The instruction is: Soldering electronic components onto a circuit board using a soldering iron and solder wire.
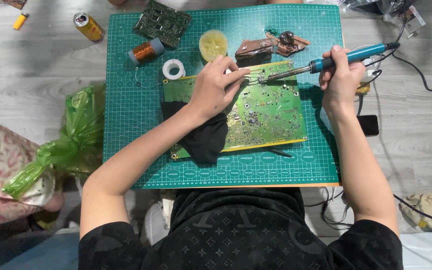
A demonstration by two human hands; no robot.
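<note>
A person seated on the floor works a blue-handled soldering iron (326, 62) at the far edge of a large green circuit board (256, 107), which lies in the middle of a green cutting mat (136, 125) spread over pale floorboards. The right hand (341, 80) is closed around the iron's grip, its tip laid on the board's far edge; the left hand (216, 87) rests on the board with its fingertips pinched narrow around what looks like tweezers (251, 78) or a fine wire, though it is too small to tell which, meeting the tip at the same spot. A black cloth (206, 135) lies under the left wrist, over the board's near left corner. On the far side of the mat sit a second circuit board (162, 22), a spool of copper wire (146, 51), a white roll of tape (173, 69), a small yellow pot (213, 44) and a brown sponge holder (271, 46); off the mat stand a yellow can (88, 26) and a green plastic bag (71, 140). The work appears to be at the point of heating a single joint, and any following motion would seem to call for a steady tip and a firm pinch at that one place.
</note>
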